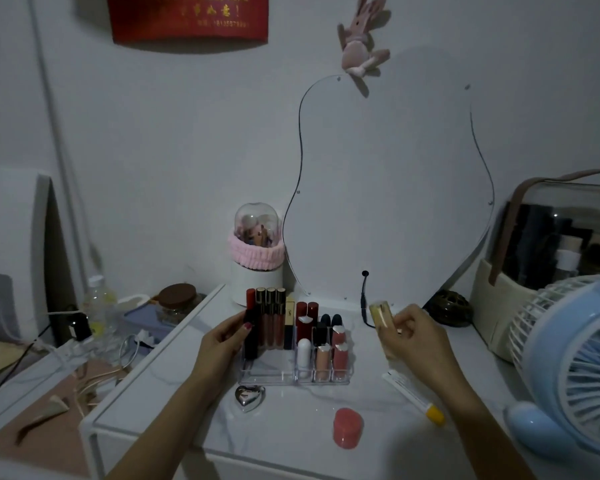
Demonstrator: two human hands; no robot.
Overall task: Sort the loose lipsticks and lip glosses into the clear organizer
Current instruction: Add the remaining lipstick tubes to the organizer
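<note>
Steadying the clear organizer [274, 375] with my left hand [222, 337], fingers pinched on a dark tube [252, 336] at its near-left corner, I hold a pale gold tube [380, 315] gripped in my right hand [409, 334], raised just right of the organizer. Most slots look filled. Below my right hand, a white tube with a yellow cap [416, 396] lies loose on the surface [291, 427]; I judge the job nearly done.

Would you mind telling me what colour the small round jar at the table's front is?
The small round jar is coral pink, clearest in the head view.
</note>
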